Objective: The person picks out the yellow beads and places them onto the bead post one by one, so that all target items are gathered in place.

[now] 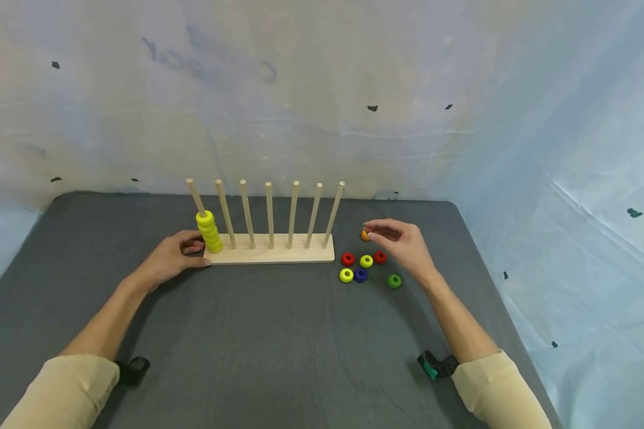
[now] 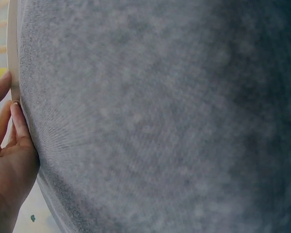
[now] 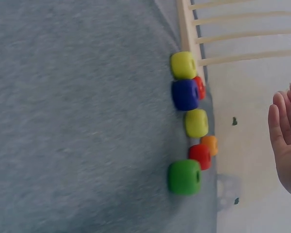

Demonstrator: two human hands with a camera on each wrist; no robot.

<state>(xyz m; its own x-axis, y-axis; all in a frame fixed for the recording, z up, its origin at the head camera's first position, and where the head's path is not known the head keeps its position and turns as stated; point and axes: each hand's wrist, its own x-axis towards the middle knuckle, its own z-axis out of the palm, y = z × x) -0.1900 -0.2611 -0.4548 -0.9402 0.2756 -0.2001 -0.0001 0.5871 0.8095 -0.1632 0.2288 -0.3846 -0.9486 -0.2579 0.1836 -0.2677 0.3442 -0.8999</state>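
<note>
A wooden peg board [image 1: 271,256] stands on the dark table, with several upright pegs in a row. Its leftmost peg carries a stack of yellow beads [image 1: 209,232]. My left hand [image 1: 172,257] grips the board's left end, thumb at the front corner and fingers beside the stack; the left wrist view also shows the fingertips [image 2: 20,119] on that end. Over an orange bead [image 3: 209,144] hovers my right hand [image 1: 402,244]. In the right wrist view this hand [image 3: 288,145] is raised well off the table, its fingers fairly straight, while the orange bead lies below.
Right of the board lie loose beads: a red one [image 1: 347,259], another red [image 1: 379,257], a yellow one [image 1: 366,261], another yellow [image 1: 346,275], a blue one [image 1: 360,274] and a green one [image 1: 394,281]. A pale sheet [image 1: 322,119] hangs behind the table.
</note>
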